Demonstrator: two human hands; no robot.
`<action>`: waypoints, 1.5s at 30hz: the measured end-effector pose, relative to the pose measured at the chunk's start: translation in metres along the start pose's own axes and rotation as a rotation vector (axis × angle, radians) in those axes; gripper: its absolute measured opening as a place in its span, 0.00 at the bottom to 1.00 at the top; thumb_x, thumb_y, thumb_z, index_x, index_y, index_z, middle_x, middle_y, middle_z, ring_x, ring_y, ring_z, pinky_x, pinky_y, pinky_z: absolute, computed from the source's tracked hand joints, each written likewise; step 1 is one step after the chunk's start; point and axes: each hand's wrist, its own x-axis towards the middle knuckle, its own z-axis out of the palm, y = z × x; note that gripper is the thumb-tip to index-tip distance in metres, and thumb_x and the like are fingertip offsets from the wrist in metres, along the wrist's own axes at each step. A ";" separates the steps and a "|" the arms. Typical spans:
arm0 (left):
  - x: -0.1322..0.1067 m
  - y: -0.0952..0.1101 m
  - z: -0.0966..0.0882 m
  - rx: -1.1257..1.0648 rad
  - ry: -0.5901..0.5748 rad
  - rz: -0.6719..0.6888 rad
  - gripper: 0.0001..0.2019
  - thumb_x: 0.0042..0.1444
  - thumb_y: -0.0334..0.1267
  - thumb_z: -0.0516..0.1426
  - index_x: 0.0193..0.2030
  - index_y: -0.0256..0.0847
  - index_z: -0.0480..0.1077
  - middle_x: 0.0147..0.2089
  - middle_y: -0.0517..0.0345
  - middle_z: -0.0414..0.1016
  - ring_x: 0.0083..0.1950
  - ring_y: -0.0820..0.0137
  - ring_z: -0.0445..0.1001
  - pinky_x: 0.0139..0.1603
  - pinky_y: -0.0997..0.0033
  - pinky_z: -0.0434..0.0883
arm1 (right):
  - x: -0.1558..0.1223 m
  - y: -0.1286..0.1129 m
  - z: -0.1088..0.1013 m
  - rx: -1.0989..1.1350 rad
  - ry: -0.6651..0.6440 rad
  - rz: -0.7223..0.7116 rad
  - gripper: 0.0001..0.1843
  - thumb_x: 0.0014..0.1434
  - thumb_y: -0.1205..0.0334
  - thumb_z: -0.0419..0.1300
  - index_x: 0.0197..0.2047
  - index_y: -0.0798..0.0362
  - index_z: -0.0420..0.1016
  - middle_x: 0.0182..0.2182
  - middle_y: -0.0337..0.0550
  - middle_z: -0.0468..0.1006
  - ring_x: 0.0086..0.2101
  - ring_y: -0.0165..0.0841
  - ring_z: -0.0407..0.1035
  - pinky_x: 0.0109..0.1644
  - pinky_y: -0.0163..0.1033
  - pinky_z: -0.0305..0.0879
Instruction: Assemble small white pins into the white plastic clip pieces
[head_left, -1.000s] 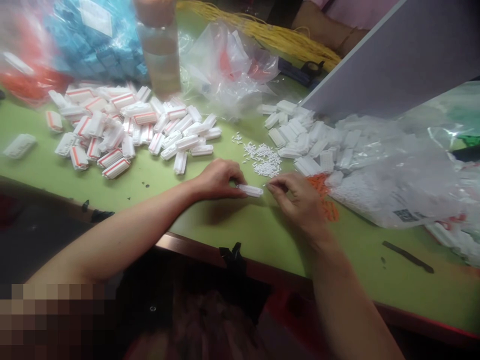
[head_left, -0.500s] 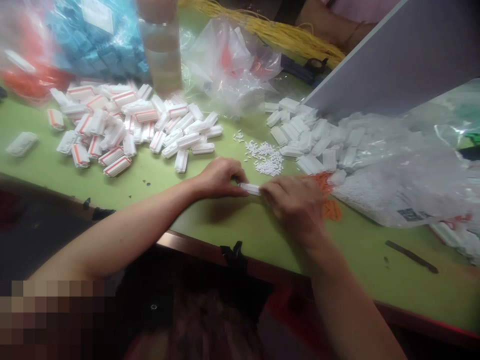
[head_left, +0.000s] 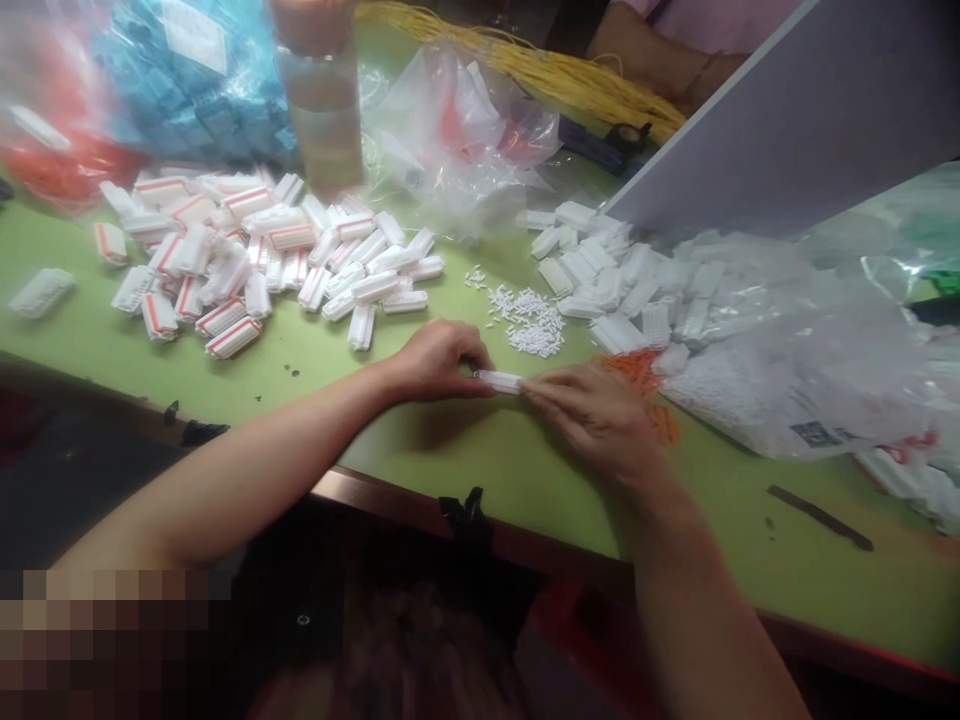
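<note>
Head view: gripping white block (head_left: 501, 382) by one end in left hand (head_left: 442, 362), between thumb and fingers. Fingertips bunched on right hand (head_left: 592, 415), up against block's other end; can't tell if pinching anything there. Got loose pins (head_left: 531, 325) just beyond both hands, orange bits (head_left: 664, 424) just past right hand and partly hidden by it. Also got striped pile (head_left: 240, 250) off beyond left hand, plain pile (head_left: 611, 270) beyond right, blade (head_left: 821, 518) well right of right wrist. Could twist or slip block out of left grip if pushed hard from right, given hold at one end only. Could scatter pins if brushed with right knuckles. Could drag orange bits in among pins if swept sideways.
</note>
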 end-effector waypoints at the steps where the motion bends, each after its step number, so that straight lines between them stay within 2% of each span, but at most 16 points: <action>1: 0.000 0.000 0.000 0.003 -0.002 0.002 0.10 0.47 0.41 0.65 0.36 0.40 0.80 0.32 0.57 0.77 0.32 0.74 0.70 0.35 0.73 0.64 | 0.000 0.004 0.001 0.084 0.025 0.115 0.12 0.64 0.56 0.55 0.43 0.47 0.80 0.37 0.40 0.81 0.36 0.33 0.71 0.39 0.40 0.60; 4: 0.000 0.001 -0.001 0.019 -0.011 0.018 0.10 0.48 0.41 0.65 0.36 0.39 0.80 0.31 0.57 0.77 0.32 0.73 0.71 0.37 0.73 0.65 | 0.001 0.013 0.005 0.155 0.101 0.471 0.12 0.61 0.53 0.57 0.38 0.48 0.80 0.37 0.42 0.81 0.37 0.36 0.73 0.39 0.42 0.64; 6: 0.000 0.000 0.000 0.025 -0.009 0.024 0.10 0.48 0.42 0.65 0.35 0.39 0.80 0.31 0.57 0.77 0.32 0.73 0.71 0.37 0.72 0.65 | 0.004 0.015 0.010 0.110 0.086 0.616 0.12 0.58 0.52 0.58 0.35 0.49 0.79 0.35 0.43 0.80 0.35 0.37 0.72 0.37 0.42 0.64; 8: 0.000 0.000 0.000 0.022 -0.006 0.027 0.10 0.48 0.42 0.65 0.35 0.39 0.80 0.32 0.57 0.77 0.32 0.73 0.71 0.37 0.72 0.65 | 0.009 0.015 0.017 0.055 0.060 0.695 0.12 0.56 0.51 0.59 0.34 0.50 0.79 0.34 0.44 0.80 0.33 0.37 0.71 0.36 0.43 0.63; 11: 0.000 -0.001 0.001 0.011 0.004 0.027 0.10 0.47 0.41 0.65 0.35 0.40 0.80 0.32 0.56 0.78 0.33 0.72 0.72 0.37 0.72 0.66 | 0.015 0.014 0.026 0.023 0.060 0.724 0.12 0.55 0.52 0.60 0.33 0.51 0.78 0.33 0.45 0.79 0.32 0.37 0.71 0.36 0.43 0.63; 14: 0.000 -0.001 0.001 0.007 0.005 0.025 0.09 0.47 0.41 0.65 0.35 0.40 0.80 0.33 0.56 0.78 0.33 0.72 0.72 0.37 0.72 0.66 | 0.018 0.015 0.028 0.099 0.069 0.697 0.10 0.55 0.54 0.59 0.32 0.50 0.77 0.32 0.44 0.79 0.32 0.36 0.70 0.37 0.44 0.64; 18: 0.000 -0.001 0.001 0.025 -0.003 0.028 0.11 0.48 0.43 0.65 0.36 0.39 0.80 0.31 0.57 0.77 0.32 0.73 0.71 0.36 0.73 0.65 | 0.015 0.011 0.019 0.221 0.110 0.602 0.08 0.56 0.55 0.59 0.33 0.49 0.76 0.32 0.42 0.78 0.32 0.34 0.70 0.38 0.42 0.65; 21: 0.001 -0.002 0.001 0.028 -0.002 0.033 0.11 0.48 0.43 0.65 0.36 0.39 0.80 0.31 0.57 0.76 0.32 0.74 0.70 0.35 0.73 0.63 | 0.013 0.001 0.008 0.224 0.105 0.444 0.07 0.59 0.56 0.59 0.35 0.48 0.75 0.34 0.40 0.77 0.33 0.33 0.70 0.38 0.41 0.65; 24: 0.001 -0.003 0.002 0.029 0.005 0.035 0.11 0.47 0.43 0.65 0.35 0.40 0.81 0.31 0.58 0.76 0.31 0.74 0.70 0.34 0.74 0.63 | 0.012 -0.008 0.004 0.188 0.059 0.220 0.07 0.61 0.57 0.57 0.36 0.49 0.74 0.33 0.41 0.77 0.34 0.33 0.70 0.39 0.40 0.63; 26: 0.001 -0.003 0.002 0.025 0.006 0.032 0.11 0.47 0.43 0.65 0.35 0.40 0.81 0.31 0.58 0.76 0.31 0.74 0.70 0.34 0.74 0.63 | 0.012 -0.009 0.005 0.106 0.047 0.090 0.08 0.63 0.57 0.56 0.36 0.49 0.74 0.32 0.41 0.78 0.35 0.34 0.70 0.39 0.41 0.61; 28: 0.001 -0.003 0.002 0.019 0.006 0.029 0.11 0.47 0.44 0.65 0.35 0.40 0.81 0.31 0.58 0.76 0.31 0.74 0.70 0.34 0.74 0.63 | 0.011 -0.009 0.007 -0.006 0.053 0.024 0.09 0.64 0.58 0.55 0.36 0.50 0.74 0.32 0.42 0.79 0.36 0.35 0.71 0.39 0.42 0.58; 36: 0.000 -0.003 0.003 -0.003 0.014 0.018 0.12 0.47 0.45 0.65 0.35 0.41 0.81 0.32 0.57 0.77 0.32 0.74 0.71 0.35 0.73 0.64 | 0.014 -0.019 0.008 -0.357 0.031 -0.066 0.11 0.66 0.61 0.53 0.34 0.48 0.75 0.32 0.40 0.80 0.33 0.33 0.68 0.38 0.43 0.51; 41: 0.000 -0.002 0.002 -0.014 0.016 0.027 0.11 0.48 0.45 0.65 0.35 0.41 0.81 0.31 0.57 0.77 0.32 0.74 0.71 0.35 0.73 0.64 | 0.010 -0.024 0.004 -0.358 0.019 -0.109 0.10 0.65 0.60 0.54 0.40 0.47 0.78 0.34 0.41 0.81 0.33 0.33 0.66 0.37 0.43 0.48; 45: 0.000 -0.002 0.002 0.009 0.003 0.030 0.12 0.48 0.46 0.65 0.35 0.40 0.81 0.31 0.57 0.77 0.31 0.74 0.71 0.35 0.73 0.64 | 0.006 -0.022 0.001 -0.375 0.041 -0.122 0.10 0.64 0.59 0.56 0.39 0.46 0.79 0.33 0.40 0.81 0.32 0.33 0.65 0.36 0.42 0.48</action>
